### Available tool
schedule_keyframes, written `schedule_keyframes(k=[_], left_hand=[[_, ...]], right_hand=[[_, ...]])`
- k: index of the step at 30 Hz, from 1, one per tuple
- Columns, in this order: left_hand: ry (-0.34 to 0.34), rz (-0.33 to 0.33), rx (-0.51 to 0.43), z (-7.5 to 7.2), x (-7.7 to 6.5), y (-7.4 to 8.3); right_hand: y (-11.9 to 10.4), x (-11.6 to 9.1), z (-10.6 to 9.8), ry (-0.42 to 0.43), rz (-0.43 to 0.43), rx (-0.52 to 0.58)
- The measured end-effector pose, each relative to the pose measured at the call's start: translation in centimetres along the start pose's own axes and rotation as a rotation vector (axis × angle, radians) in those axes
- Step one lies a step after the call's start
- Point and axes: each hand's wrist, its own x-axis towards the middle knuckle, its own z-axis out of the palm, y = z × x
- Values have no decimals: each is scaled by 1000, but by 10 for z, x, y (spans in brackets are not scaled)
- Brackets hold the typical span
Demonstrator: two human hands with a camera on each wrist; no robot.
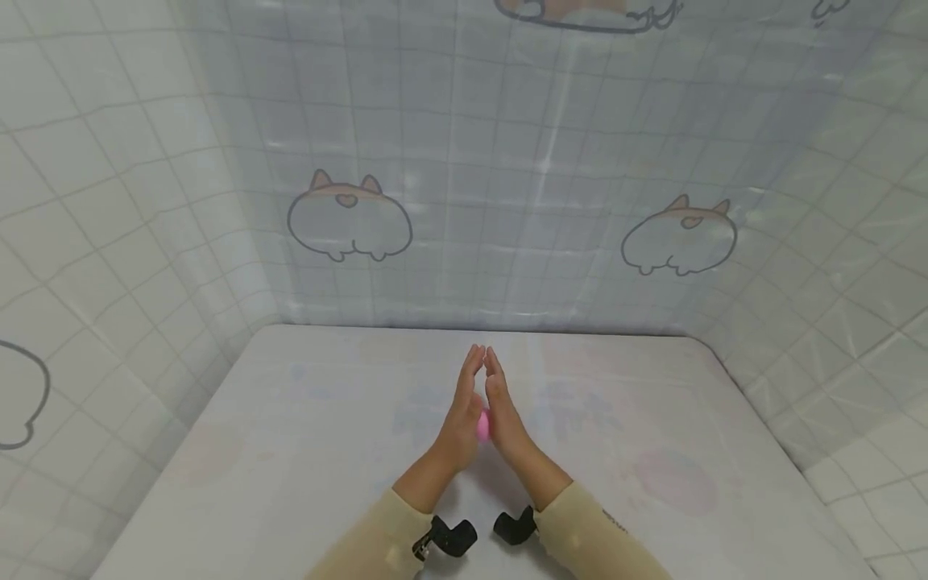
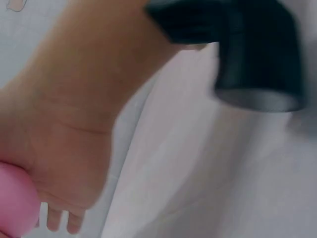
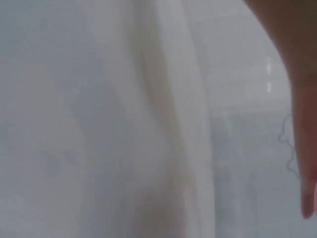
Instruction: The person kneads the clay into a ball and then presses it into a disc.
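Observation:
Between the two palms sits a smooth, rounded pink ball point(image 1: 483, 425), partly hidden by the hands. My left hand point(image 1: 461, 423) presses it from the left with straight fingers. From the other side my right hand point(image 1: 505, 415) presses it, its fingers straight as well. The fingertips of both hands come close together at the top. In the left wrist view the pink ball point(image 2: 17, 201) lies against the palm of the left hand point(image 2: 64, 158). Only a strip of the right hand point(image 3: 306, 134) shows at the right edge of the right wrist view.
Below the hands spreads a white table point(image 1: 304, 451) with faint coloured patches. A gridded sheet point(image 1: 464, 161) with cartoon animals rises behind it and along both sides. Black wrist cameras stick out inward from the cream sleeves point(image 1: 377, 544).

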Motion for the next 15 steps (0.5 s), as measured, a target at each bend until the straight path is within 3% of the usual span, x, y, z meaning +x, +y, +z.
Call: schedule_keyframes(k=[7, 15], left_hand=[[56, -61, 27, -3, 6, -2], [22, -151, 36, -2, 5, -5]], right_hand=[[-8, -11, 10, -64, -14, 44], [-23, -18, 5, 9, -96, 95]])
